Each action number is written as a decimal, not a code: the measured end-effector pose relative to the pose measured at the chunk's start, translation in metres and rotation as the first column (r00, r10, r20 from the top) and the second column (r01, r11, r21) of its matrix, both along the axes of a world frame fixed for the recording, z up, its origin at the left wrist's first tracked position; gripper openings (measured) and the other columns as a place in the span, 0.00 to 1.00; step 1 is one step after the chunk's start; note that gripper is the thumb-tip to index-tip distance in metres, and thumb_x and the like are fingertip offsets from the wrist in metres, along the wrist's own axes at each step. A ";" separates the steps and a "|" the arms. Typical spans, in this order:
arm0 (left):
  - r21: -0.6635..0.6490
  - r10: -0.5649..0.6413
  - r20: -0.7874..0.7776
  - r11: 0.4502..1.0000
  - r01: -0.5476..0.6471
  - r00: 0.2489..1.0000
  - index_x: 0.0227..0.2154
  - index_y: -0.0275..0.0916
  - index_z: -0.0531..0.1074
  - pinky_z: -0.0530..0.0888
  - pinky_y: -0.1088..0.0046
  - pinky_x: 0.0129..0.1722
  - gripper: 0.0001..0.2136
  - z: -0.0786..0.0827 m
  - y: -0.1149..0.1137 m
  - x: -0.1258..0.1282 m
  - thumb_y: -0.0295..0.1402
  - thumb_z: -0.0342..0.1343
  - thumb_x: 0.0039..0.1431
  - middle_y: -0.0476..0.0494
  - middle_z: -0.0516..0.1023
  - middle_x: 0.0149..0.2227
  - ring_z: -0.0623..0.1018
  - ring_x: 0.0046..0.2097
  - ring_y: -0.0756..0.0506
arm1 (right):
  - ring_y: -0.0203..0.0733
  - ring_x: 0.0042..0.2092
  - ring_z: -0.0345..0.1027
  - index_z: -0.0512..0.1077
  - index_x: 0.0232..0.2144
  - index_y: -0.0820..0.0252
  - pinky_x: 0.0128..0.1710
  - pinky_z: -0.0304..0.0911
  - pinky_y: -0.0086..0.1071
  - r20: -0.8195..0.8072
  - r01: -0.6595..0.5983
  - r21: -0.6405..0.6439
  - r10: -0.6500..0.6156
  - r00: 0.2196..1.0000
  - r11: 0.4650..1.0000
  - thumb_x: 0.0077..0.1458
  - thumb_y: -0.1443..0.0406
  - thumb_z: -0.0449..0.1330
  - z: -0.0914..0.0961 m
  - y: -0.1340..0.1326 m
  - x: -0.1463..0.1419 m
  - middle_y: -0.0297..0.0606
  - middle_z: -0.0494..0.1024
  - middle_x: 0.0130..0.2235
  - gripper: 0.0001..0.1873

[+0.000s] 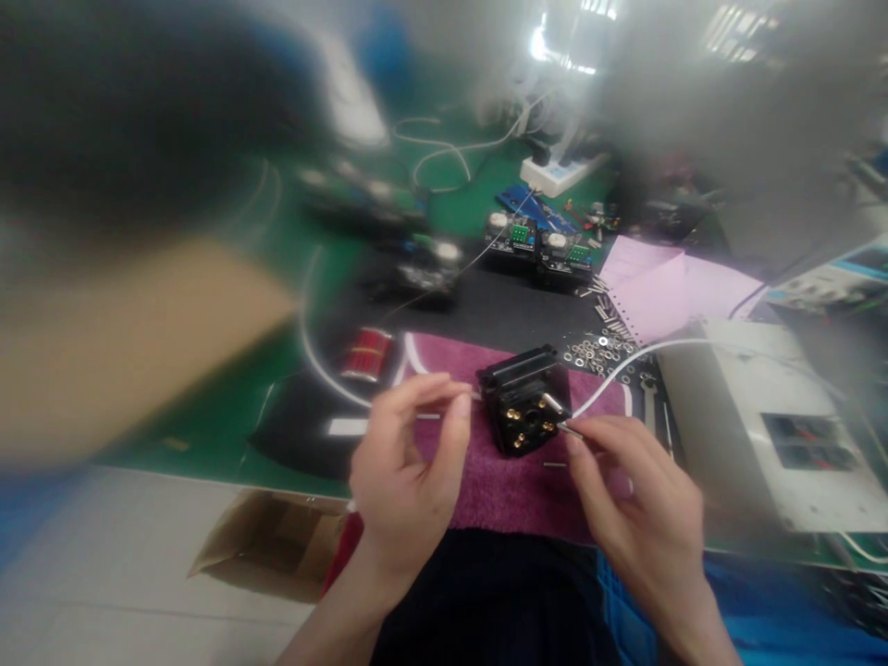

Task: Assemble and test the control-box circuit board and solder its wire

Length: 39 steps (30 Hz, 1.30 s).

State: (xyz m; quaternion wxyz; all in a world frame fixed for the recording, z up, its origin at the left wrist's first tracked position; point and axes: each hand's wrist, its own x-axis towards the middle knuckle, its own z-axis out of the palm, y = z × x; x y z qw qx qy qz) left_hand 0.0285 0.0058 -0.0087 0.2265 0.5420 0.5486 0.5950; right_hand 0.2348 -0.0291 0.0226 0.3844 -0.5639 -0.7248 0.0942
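Centred on the purple cloth [499, 504], between the two hands, lies a black unit [531, 388], tilted, with four brass fittings on its near face. The right hand [638, 490] is at its four o'clock, thumb and fingertips pinched on one small metal pin [570, 430] right at that face. The left hand [409, 453] is at eight o'clock, half curled, thumb and forefinger close by the unit's edge; whether it grips anything, I cannot tell. Two loose rods lie on the cloth, one at five o'clock [555, 464], one at nine [428, 416].

Farther out, one red spool [367, 353] sits between nine and ten o'clock, and one blurred module [430, 266] at eleven. Two boards [511, 236] stand side by side at twelve, one power strip [563, 173] beyond them. At two o'clock lie many washers [589, 351], too crowded to count, then pink paper [645, 277]. One wrench [649, 404] and one grey box [728, 416] are at three.
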 end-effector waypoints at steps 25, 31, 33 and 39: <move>-0.057 -0.226 0.002 0.972 0.226 0.974 0.51 0.42 0.77 0.83 0.56 0.60 0.10 -0.002 0.009 -0.001 0.29 0.63 0.69 0.40 0.79 0.54 0.82 0.56 0.41 | 0.36 0.45 0.80 0.78 0.53 0.61 0.49 0.73 0.30 0.165 -0.053 0.085 0.039 0.986 0.995 0.63 0.76 0.67 -0.003 -0.006 -0.005 0.40 0.84 0.48 0.18; -0.067 -0.225 0.014 0.972 0.226 0.974 0.51 0.42 0.77 0.84 0.57 0.59 0.10 -0.003 0.010 -0.001 0.29 0.63 0.69 0.39 0.79 0.55 0.82 0.57 0.41 | 0.35 0.41 0.79 0.78 0.50 0.60 0.42 0.71 0.28 0.177 -0.019 0.089 0.003 0.984 0.996 0.63 0.73 0.69 -0.001 -0.004 -0.008 0.37 0.84 0.44 0.14; -0.068 -0.227 0.006 0.972 0.227 0.974 0.51 0.42 0.77 0.84 0.57 0.59 0.10 -0.002 0.010 -0.001 0.29 0.63 0.69 0.40 0.79 0.55 0.82 0.56 0.41 | 0.34 0.37 0.77 0.78 0.48 0.60 0.39 0.69 0.29 0.192 -0.013 0.091 -0.005 0.981 0.996 0.63 0.73 0.69 0.000 -0.003 -0.009 0.36 0.83 0.40 0.12; 0.065 -0.090 -0.178 0.993 0.103 0.980 0.47 0.42 0.78 0.82 0.58 0.58 0.08 0.003 0.003 -0.003 0.26 0.63 0.67 0.44 0.83 0.48 0.83 0.52 0.42 | 0.33 0.29 0.68 0.78 0.42 0.59 0.33 0.60 0.32 0.239 0.019 0.099 -0.043 0.970 0.995 0.65 0.70 0.68 -0.001 0.001 -0.013 0.31 0.77 0.31 0.05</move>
